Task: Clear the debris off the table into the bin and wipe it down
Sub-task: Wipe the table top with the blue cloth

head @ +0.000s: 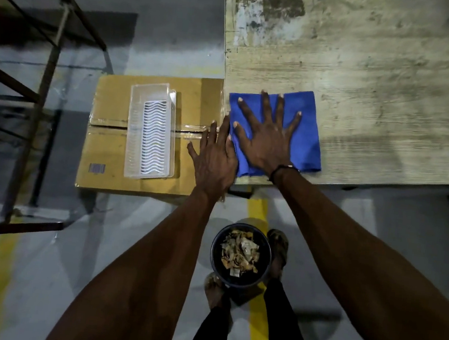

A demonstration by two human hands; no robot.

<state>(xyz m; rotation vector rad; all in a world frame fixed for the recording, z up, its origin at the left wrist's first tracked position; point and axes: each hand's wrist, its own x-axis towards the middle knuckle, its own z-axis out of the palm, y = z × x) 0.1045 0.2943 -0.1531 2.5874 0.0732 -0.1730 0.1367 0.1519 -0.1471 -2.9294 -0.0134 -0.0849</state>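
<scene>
A blue cloth (pixel 308 134) lies flat on the near left corner of the worn wooden table (pixel 379 83). My right hand (pixel 268 135) presses on the cloth with its fingers spread and straight. Just left of it, my left hand (pixel 213 160) hovers at the table's left edge with straight fingers, its side against the cloth's edge. On the floor between my feet stands a black bin (pixel 240 254) holding brownish scraps of debris.
A taped cardboard box (pixel 107 143) stands against the table's left side with a clear plastic tray (pixel 151 131) on top. A dark metal rack frame (pixel 31 94) fills the left. Yellow lines mark the grey floor.
</scene>
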